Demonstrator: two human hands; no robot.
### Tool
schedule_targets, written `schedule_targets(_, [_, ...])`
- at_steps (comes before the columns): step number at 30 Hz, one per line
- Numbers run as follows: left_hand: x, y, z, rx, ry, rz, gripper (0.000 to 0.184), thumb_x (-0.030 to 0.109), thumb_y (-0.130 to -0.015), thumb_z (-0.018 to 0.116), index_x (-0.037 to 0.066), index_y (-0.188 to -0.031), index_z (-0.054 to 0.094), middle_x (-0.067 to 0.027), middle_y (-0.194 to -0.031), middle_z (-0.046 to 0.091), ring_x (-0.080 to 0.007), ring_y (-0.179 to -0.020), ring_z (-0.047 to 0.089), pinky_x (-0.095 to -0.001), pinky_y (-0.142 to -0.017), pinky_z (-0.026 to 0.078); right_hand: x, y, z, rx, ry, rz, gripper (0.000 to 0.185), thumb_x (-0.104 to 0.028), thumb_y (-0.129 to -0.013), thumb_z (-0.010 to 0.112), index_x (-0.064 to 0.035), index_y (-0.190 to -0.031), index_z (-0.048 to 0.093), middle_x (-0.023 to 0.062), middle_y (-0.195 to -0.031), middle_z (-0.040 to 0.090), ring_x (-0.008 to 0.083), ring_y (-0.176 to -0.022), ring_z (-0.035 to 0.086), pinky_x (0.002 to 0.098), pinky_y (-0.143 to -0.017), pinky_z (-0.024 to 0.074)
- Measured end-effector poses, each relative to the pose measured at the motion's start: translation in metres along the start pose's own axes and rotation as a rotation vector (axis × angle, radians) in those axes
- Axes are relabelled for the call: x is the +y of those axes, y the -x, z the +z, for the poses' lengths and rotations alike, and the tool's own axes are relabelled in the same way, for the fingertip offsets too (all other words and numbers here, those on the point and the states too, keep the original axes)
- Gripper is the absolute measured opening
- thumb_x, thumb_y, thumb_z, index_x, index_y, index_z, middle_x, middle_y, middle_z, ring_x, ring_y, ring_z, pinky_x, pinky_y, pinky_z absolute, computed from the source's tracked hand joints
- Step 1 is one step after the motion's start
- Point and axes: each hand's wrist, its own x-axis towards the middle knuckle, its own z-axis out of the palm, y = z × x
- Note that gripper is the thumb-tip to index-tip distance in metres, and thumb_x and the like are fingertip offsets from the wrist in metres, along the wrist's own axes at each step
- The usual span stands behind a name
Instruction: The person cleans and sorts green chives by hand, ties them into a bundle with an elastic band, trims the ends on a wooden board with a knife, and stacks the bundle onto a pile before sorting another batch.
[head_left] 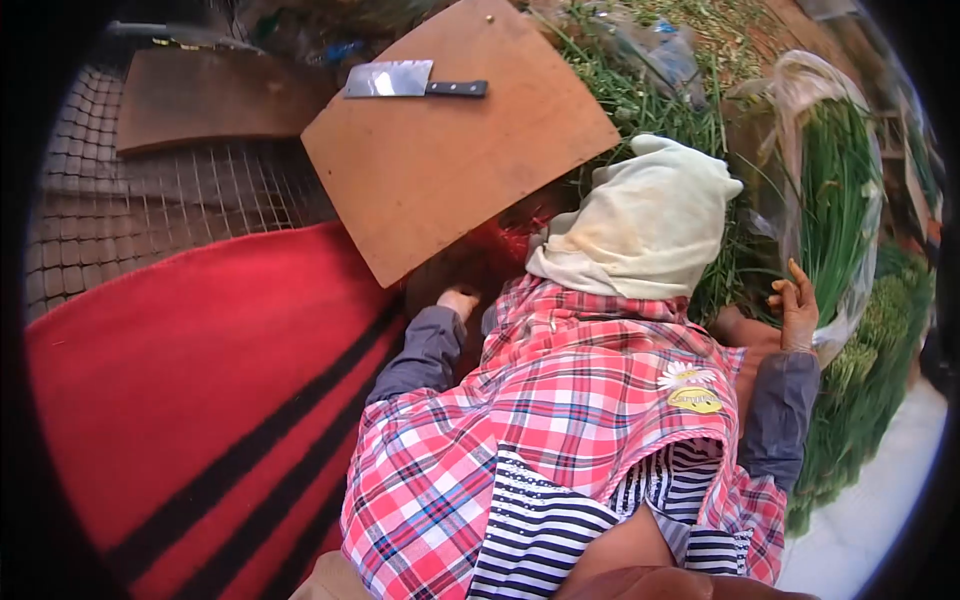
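Observation:
My left hand (pixel 458 301) is low beside the near edge of a brown board (pixel 465 150); its fingers are mostly hidden, so what it holds, if anything, does not show. To the right, my right hand (pixel 795 308) is raised, one finger stretched up and the others loosely bent, with nothing visible in it. Right behind that hand is a bundle of long green chives (pixel 838 200) in a clear plastic bag (pixel 787 150). On the board lies a cleaver (pixel 415 82) with a black handle. A pale cloth (pixel 640 220) covers a rounded shape between my arms.
A red blanket with black stripes (pixel 220 370) spreads out at the left. Behind it are wire mesh (pixel 90 220) and another brown board (pixel 210 95). Loose green stalks (pixel 650 100) lie beyond the board, and more greens (pixel 865 370) are heaped at the right.

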Motion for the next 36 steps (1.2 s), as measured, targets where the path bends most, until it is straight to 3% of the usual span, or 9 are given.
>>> schedule_targets(2, [-0.009, -0.046, -0.007, -0.025, -0.259, 0.064, 0.027, 0.032, -0.079, 0.060, 0.012, -0.096, 0.066, -0.0097, -0.099, 0.064, -0.0251, -0.095, 0.059, -0.0352, -0.085, 0.045, 0.014, -0.006, 0.009, -0.006, 0.027, 0.080, 0.035, -0.015, -0.089, 0.053, -0.0089, -0.123, 0.048, 0.0001, -0.083, 0.061, 0.0029, -0.058, 0.052, 0.0158, -0.052, 0.0398])
schedule_targets(3, [-0.053, -0.059, 0.026, 0.048, 0.078, 0.098, 0.027, 0.034, -0.081, 0.058, 0.013, -0.095, 0.066, -0.0075, -0.098, 0.065, -0.0234, -0.094, 0.059, -0.0355, -0.083, 0.046, 0.024, -0.011, -0.045, -0.054, -0.030, 0.132, 0.034, -0.015, -0.089, 0.053, -0.0090, -0.122, 0.049, -0.0004, -0.083, 0.061, 0.0028, -0.058, 0.052, 0.0158, -0.051, 0.0396])
schedule_targets(9, [0.164, -0.014, 0.006, 0.342, -0.394, 0.694, 0.031, 0.036, -0.083, 0.049, 0.011, -0.093, 0.064, -0.0144, -0.088, 0.064, -0.0285, -0.079, 0.062, -0.0398, -0.073, 0.047, 0.061, -0.011, -0.035, -0.085, -0.008, 0.287, 0.032, -0.015, -0.088, 0.054, -0.0078, -0.119, 0.051, -0.0002, -0.081, 0.061, 0.0047, -0.057, 0.053, 0.0161, -0.049, 0.0401])
schedule_targets(21, [0.241, -0.074, 0.050, -0.011, -0.895, 0.486, 0.030, 0.036, -0.081, 0.051, 0.011, -0.093, 0.064, -0.0152, -0.087, 0.063, -0.0289, -0.079, 0.062, -0.0398, -0.072, 0.047, 0.066, 0.020, -0.037, -0.087, -0.004, 0.456, 0.032, -0.015, -0.090, 0.050, -0.0030, -0.119, 0.049, 0.0018, -0.082, 0.060, 0.0069, -0.058, 0.054, 0.0167, -0.051, 0.0401])
schedule_targets(27, [0.220, -0.011, 0.035, -0.237, -0.536, 0.485, 0.029, 0.035, -0.081, 0.052, 0.012, -0.092, 0.064, -0.0156, -0.086, 0.063, -0.0291, -0.079, 0.062, -0.0398, -0.071, 0.047, 0.069, -0.009, -0.021, -0.205, -0.094, 0.428, 0.033, -0.015, -0.089, 0.051, -0.0036, -0.120, 0.049, 0.0023, -0.085, 0.061, 0.0065, -0.063, 0.056, 0.0175, -0.055, 0.0405])
schedule_targets(30, [0.253, 0.083, 0.007, -0.128, -0.747, 0.505, 0.025, 0.030, -0.083, 0.053, 0.012, -0.093, 0.067, -0.0148, -0.085, 0.064, -0.0281, -0.079, 0.062, -0.0380, -0.069, 0.047, 0.063, -0.018, -0.015, -0.247, -0.105, 0.386, 0.033, -0.014, -0.088, 0.051, -0.0038, -0.120, 0.049, 0.0027, -0.084, 0.061, 0.0066, -0.062, 0.055, 0.0176, -0.055, 0.0405])
schedule_targets(31, [0.250, 0.104, -0.002, 0.090, -0.513, 0.668, 0.026, 0.027, -0.085, 0.052, 0.006, -0.088, 0.067, -0.0115, -0.076, 0.065, -0.0234, -0.071, 0.063, -0.0352, -0.063, 0.048, 0.061, -0.021, -0.011, -0.255, -0.124, 0.365, 0.033, -0.013, -0.088, 0.051, -0.0040, -0.119, 0.049, 0.0027, -0.084, 0.061, 0.0066, -0.062, 0.055, 0.0175, -0.055, 0.0405])
schedule_targets(33, [0.272, 0.138, -0.038, -0.102, 0.358, 0.281, 0.022, 0.018, -0.088, 0.051, 0.004, -0.099, 0.063, -0.0088, -0.062, 0.063, -0.0102, -0.043, 0.051, -0.0219, -0.040, 0.038, 0.054, -0.027, -0.005, -0.272, -0.131, 0.351, 0.033, -0.012, -0.087, 0.052, -0.0041, -0.119, 0.050, 0.0028, -0.084, 0.061, 0.0067, -0.062, 0.055, 0.0176, -0.056, 0.0406])
schedule_targets(36, [0.280, 0.139, -0.090, -0.019, 0.719, 0.427, 0.034, 0.019, -0.089, 0.049, -0.001, -0.117, 0.050, -0.0071, -0.061, 0.061, -0.0050, -0.035, 0.041, -0.0168, -0.034, 0.030, 0.014, -0.038, 0.013, -0.313, -0.101, 0.318, 0.032, -0.012, -0.086, 0.053, -0.0037, -0.117, 0.052, 0.0027, -0.082, 0.061, 0.0067, -0.062, 0.054, 0.0182, -0.057, 0.0406])
